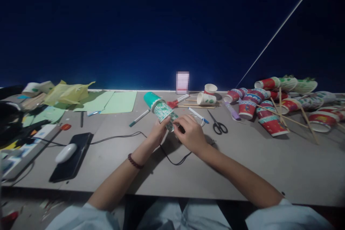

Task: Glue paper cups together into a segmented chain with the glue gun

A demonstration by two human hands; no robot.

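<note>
A chain of paper cups, green at the far end and green-and-white patterned nearer me, slants over the middle of the table. The solid green cup [151, 97] points away to the left, with a patterned cup [161, 110] joined to it. My left hand [159, 132] is closed around the near part of this chain. At its lower right end, my right hand [192, 133] has thumb and fingers pinched together by the last cup. What lies between those fingertips is hidden. A dark beaded bracelet circles my left wrist.
Scissors [219, 124] and a blue-capped marker [198, 115] lie to the right, with joined red cups [248, 107] and sticks beyond. Behind stand white cups [206, 98]. At left are a phone [81, 147], a power strip [29, 152] and green paper [118, 102]. A cable [115, 136] crosses the table.
</note>
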